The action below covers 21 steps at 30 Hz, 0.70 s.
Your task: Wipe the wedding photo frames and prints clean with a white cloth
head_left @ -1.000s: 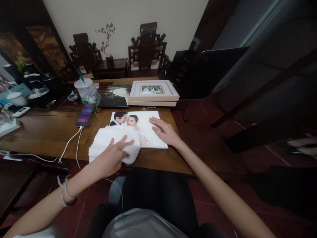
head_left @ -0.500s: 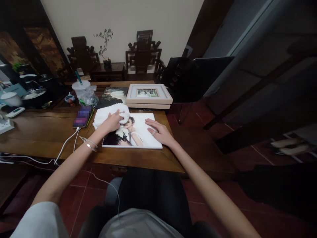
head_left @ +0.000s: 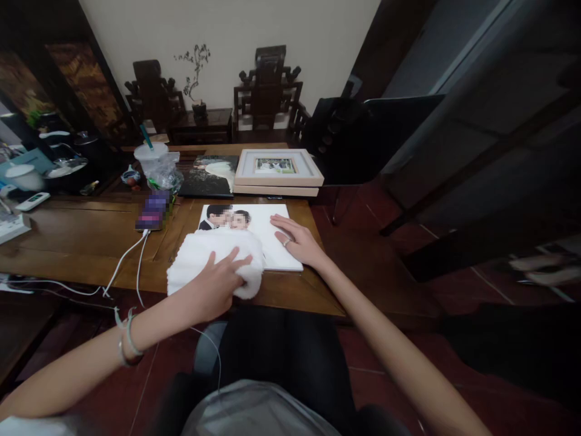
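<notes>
A white fluffy cloth (head_left: 195, 260) lies bunched under my left hand (head_left: 222, 281), whose fingers press and grip it. The cloth covers the lower left of a flat photo panel (head_left: 267, 242) and hangs over its near edge. Two people's heads show on the panel's upper left; the rest of its picture there is hidden by the cloth. On the panel's right side my right hand (head_left: 299, 239) lies flat with its fingers stretched out, a ring on one finger.
Beyond the panel sit stacked light-wood picture frames (head_left: 279, 172) and a dark photo panel (head_left: 209, 175). Left are a phone (head_left: 154, 211) on a white cable (head_left: 122, 257), a plastic cup (head_left: 152, 156) with a straw and a clear bag (head_left: 167, 175). The wooden table's (head_left: 91, 242) front edge is near me.
My left hand has drawn the cloth from the panel's upper left down toward me, uncovering the heads there. My right hand stays on the panel's right side.
</notes>
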Each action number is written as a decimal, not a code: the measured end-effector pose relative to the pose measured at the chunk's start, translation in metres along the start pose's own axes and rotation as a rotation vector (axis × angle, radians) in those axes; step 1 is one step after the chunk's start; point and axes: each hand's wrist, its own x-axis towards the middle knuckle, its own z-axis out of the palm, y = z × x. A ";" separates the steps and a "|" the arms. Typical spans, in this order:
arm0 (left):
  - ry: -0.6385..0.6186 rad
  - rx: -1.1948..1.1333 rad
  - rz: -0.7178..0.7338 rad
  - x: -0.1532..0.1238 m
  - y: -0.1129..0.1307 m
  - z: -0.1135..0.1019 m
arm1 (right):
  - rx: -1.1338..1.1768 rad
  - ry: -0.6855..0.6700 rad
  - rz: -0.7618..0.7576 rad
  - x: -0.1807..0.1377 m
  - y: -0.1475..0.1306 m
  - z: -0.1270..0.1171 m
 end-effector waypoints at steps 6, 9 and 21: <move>0.040 -0.018 -0.099 0.068 -0.028 -0.024 | 0.022 0.002 0.003 0.001 0.002 0.000; 0.117 0.004 -0.111 0.106 -0.045 -0.030 | 0.026 -0.002 0.006 0.002 0.001 -0.001; 0.093 0.141 -0.095 0.100 -0.013 -0.025 | 0.014 -0.001 0.004 0.002 0.002 0.000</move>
